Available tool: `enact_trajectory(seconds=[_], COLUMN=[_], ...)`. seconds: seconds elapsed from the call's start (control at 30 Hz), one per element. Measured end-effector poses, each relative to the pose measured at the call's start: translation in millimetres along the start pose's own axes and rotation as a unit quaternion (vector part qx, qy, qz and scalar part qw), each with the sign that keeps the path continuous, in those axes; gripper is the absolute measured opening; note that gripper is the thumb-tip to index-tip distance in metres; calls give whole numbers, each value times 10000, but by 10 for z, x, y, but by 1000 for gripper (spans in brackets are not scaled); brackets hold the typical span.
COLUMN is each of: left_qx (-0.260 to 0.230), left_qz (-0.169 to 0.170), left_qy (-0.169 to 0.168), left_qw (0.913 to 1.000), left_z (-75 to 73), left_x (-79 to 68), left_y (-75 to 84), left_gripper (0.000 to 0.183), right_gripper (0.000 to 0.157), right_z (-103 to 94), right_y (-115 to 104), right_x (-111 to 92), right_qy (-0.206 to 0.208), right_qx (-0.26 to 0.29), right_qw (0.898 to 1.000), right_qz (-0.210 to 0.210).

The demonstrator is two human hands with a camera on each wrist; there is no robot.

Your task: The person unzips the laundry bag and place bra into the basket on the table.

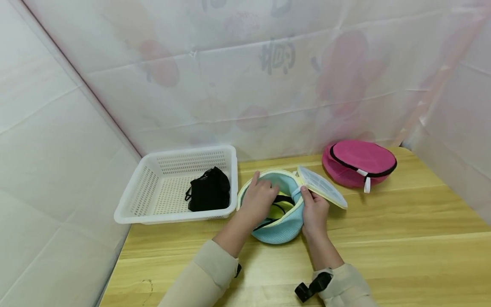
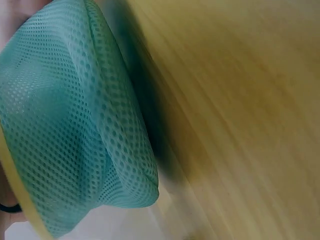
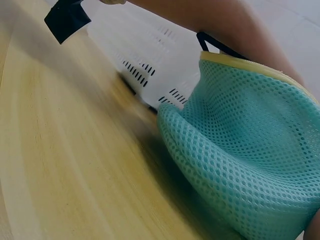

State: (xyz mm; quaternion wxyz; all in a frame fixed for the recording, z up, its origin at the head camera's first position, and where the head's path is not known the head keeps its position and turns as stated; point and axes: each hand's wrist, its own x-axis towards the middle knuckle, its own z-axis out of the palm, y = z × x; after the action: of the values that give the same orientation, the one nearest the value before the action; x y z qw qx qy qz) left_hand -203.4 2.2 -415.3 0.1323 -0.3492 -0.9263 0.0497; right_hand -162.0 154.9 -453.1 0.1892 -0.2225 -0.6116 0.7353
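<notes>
Beige sleeve, right fingers gripping blue bag, illegible backdrop writing

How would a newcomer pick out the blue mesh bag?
On the wooden table, find the white basket at left in the head view. Just right of it, the right hand grips the blue mesh bag. Unlike the closed, black-trimmed pink bag, it's open and yellow-trimmed.

L hand blocks part of the blue mesh bag, can't tell what its fingertips touch tbh. Some R hand fingers hidden too. Yellow stuff inside's partly covered, idk what. Both sleeves cut off at btm edge. Wrist cams: bag cropped, table blurry.
</notes>
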Motion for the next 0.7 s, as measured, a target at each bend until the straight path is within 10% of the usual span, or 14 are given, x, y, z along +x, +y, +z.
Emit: enact_trajectory(seconds=[0.2, 0.4, 0.7], left_qx=[187, -146, -1600], left_qz=[85, -27, -870], left_qy=[443, 1572, 3027], left_qw=[9988, 9875, 9355], left_z=[32, -41, -359], left_x=[-10, -32, -90], left_y=[-61, -160, -365], left_gripper=[28, 28, 35], right_gripper=[44, 41, 43], right_z=[0, -6, -11], right_y=[4, 15, 41], right_x=[-20, -16, 2], right_qy=[74, 292, 364], right_qx=[28, 110, 357], right_qw=[9997, 9984, 9972], right_qz=[-250, -464, -550])
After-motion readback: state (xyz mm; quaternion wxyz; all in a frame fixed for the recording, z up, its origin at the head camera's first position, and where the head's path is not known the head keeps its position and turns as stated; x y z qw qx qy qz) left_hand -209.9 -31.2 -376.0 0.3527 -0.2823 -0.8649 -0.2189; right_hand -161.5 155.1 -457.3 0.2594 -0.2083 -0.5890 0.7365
